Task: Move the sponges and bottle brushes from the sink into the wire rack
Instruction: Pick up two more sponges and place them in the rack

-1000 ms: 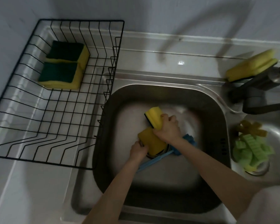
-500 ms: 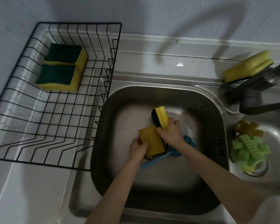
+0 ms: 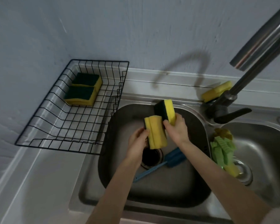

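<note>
One sponge point(image 3: 155, 132) is pinched in the left hand point(image 3: 138, 139), another sponge point(image 3: 166, 113) in the right hand point(image 3: 176, 129), above the sink point(image 3: 199, 120). Both should be carried left, lowered flat into the wire rack point(image 3: 74, 117).

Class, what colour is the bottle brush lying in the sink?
Blue; the bottle brush shows in the head view.

- A dark metal tap point(image 3: 229, 101) with a curved steel spout stands at the back rim, its lever pointing right.
- A pale grey painted wall point(image 3: 103, 33) carries the spout's shadow.
- The light grey worktop point(image 3: 39, 175) runs along the left.
- A round steel drain strainer point(image 3: 244, 172) sits in the right-hand basin.
</note>
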Tool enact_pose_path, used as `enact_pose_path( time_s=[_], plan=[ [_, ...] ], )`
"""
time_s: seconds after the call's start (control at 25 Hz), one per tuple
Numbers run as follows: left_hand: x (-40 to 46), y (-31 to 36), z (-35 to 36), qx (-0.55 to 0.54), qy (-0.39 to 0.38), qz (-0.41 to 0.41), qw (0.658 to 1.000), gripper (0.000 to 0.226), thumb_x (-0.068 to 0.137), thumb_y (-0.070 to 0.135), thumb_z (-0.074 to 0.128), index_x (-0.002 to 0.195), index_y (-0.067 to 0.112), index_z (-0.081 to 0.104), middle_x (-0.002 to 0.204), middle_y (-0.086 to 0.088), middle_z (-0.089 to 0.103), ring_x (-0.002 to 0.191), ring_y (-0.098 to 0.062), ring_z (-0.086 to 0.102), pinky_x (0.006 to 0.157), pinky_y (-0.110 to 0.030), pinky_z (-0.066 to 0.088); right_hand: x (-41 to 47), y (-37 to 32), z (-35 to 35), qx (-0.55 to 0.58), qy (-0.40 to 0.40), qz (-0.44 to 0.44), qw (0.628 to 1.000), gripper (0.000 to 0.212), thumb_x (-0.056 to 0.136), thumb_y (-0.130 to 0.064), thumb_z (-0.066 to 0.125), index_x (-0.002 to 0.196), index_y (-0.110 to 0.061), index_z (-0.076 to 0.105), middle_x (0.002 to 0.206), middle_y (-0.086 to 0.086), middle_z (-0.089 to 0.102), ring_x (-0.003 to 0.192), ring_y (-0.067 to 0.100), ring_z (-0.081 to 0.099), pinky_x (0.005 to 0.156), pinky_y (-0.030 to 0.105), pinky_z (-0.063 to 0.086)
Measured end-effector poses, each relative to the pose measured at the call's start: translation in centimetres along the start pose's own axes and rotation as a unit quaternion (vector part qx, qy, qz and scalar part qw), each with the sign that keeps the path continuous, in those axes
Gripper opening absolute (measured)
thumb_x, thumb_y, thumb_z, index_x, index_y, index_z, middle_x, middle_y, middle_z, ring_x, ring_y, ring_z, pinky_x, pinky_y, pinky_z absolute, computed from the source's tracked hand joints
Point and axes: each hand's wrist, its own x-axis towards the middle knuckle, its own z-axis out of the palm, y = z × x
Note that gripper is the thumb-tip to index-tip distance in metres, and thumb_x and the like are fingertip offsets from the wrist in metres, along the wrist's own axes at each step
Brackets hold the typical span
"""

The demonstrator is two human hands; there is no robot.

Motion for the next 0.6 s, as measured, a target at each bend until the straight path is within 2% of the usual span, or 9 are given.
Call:
enact_pose_path(
  time_s=[0.12, 0.2, 0.32, 0.4, 0.48, 0.6],
  plan=[
    [-2.0, 1.5, -0.1, -0.016, -0.043, 0.046, 0.998, 0.014, 0.088, 0.016, 0.053, 0.100, 0.022, 0.058, 0.104, -0.003, 0.063, 0.100, -0.018, 0.058, 0.095, -0.038, 0.044, -1.6, -2.2, -0.6, 0.020, 0.021, -0.051, 0.998, 0.052, 0.086, -0.022, 0.055, 0.133, -0.006, 0.039, 0.126, 0.018, 0.049, 0.118, 0.032, 0.049, 0.102, 0.047, 0.041],
    [-3.0, 2.3, -0.4, -0.024, -0.050, 0.063, 0.996, 0.017, 0.086, 0.018, 0.055, 0.103, 0.025, 0.054, 0.110, -0.002, 0.060, 0.105, -0.018, 0.056, 0.099, -0.041, 0.042, -2.4, -3.7, -0.8, 0.046, 0.027, -0.080, 0.995, 0.051, 0.087, -0.021, 0.055, 0.133, -0.007, 0.037, 0.123, 0.014, 0.053, 0.113, 0.028, 0.053, 0.099, 0.043, 0.044],
    [-4.6, 3.4, -1.3, -0.057, -0.067, 0.087, 0.992, 0.021, 0.087, 0.018, 0.054, 0.106, 0.023, 0.049, 0.110, -0.001, 0.059, 0.103, -0.017, 0.057, 0.094, -0.040, 0.045, -3.9, -6.1, -0.7, 0.074, 0.008, -0.116, 0.990, 0.050, 0.090, -0.018, 0.052, 0.133, -0.004, 0.032, 0.107, 0.004, 0.050, 0.097, 0.017, 0.051, 0.083, 0.028, 0.043],
    [-5.4, 4.1, -2.0, -0.078, -0.074, 0.098, 0.989, 0.026, 0.087, 0.018, 0.053, 0.111, 0.023, 0.046, 0.111, 0.000, 0.059, 0.105, -0.018, 0.057, 0.091, -0.037, 0.047, -4.6, -7.1, -0.4, 0.081, -0.010, -0.136, 0.987, 0.047, 0.091, -0.018, 0.051, 0.131, -0.002, 0.030, 0.103, 0.005, 0.049, 0.093, 0.017, 0.051, 0.077, 0.028, 0.041],
    [-6.1, 4.7, -2.7, -0.089, -0.070, 0.109, 0.988, 0.028, 0.086, 0.017, 0.054, 0.112, 0.022, 0.045, 0.108, 0.002, 0.059, 0.101, -0.015, 0.058, 0.089, -0.036, 0.048, -5.1, -8.0, 0.0, 0.084, -0.030, -0.150, 0.985, 0.044, 0.092, -0.019, 0.049, 0.128, -0.003, 0.031, 0.103, 0.008, 0.052, 0.093, 0.019, 0.053, 0.078, 0.030, 0.043],
    [-7.0, 5.7, -4.0, -0.080, -0.057, 0.131, 0.986, 0.020, 0.086, 0.016, 0.054, 0.103, 0.024, 0.048, 0.105, 0.001, 0.059, 0.098, -0.014, 0.059, 0.084, -0.033, 0.051, -5.4, -9.2, 0.9, 0.073, -0.061, -0.172, 0.981, 0.038, 0.093, -0.021, 0.047, 0.126, -0.004, 0.038, 0.102, 0.004, 0.052, 0.092, 0.017, 0.052, 0.076, 0.026, 0.043]
  ],
)
